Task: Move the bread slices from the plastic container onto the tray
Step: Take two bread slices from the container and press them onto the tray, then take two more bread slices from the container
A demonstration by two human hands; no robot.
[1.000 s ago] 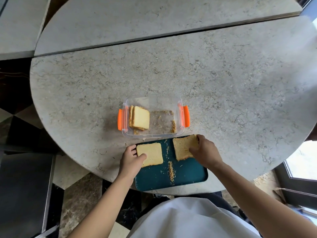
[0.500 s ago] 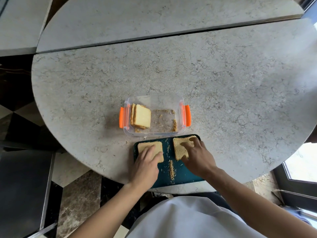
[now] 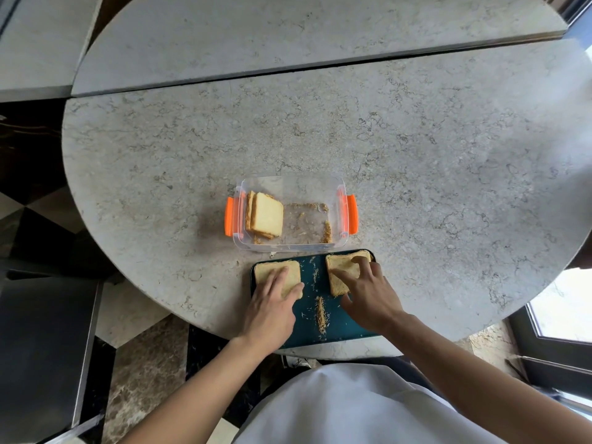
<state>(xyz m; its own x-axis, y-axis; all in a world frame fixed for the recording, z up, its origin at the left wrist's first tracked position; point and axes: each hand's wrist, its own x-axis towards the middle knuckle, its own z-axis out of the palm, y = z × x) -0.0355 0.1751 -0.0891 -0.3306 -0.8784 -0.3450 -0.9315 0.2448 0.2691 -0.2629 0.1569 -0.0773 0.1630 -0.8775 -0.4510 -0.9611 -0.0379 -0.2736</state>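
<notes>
A clear plastic container with orange clips stands on the table; a few bread slices lean against its left wall, and crumbs lie on its floor. Just in front of it sits a dark teal tray. One bread slice lies flat at the tray's far left, with my left hand resting fingers-spread on top of it. A second slice lies at the far right, and my right hand presses its fingertips on it. Neither hand grips anything.
The round grey stone table reaches far beyond the container. Its near edge runs just under the tray. Lines of crumbs lie on the tray's middle. A second tabletop adjoins at the back. Dark floor lies to the left.
Both hands have let the slices down flat on the tray and now lie open on top of them. The left hand moved from the slice's left edge onto its surface.
</notes>
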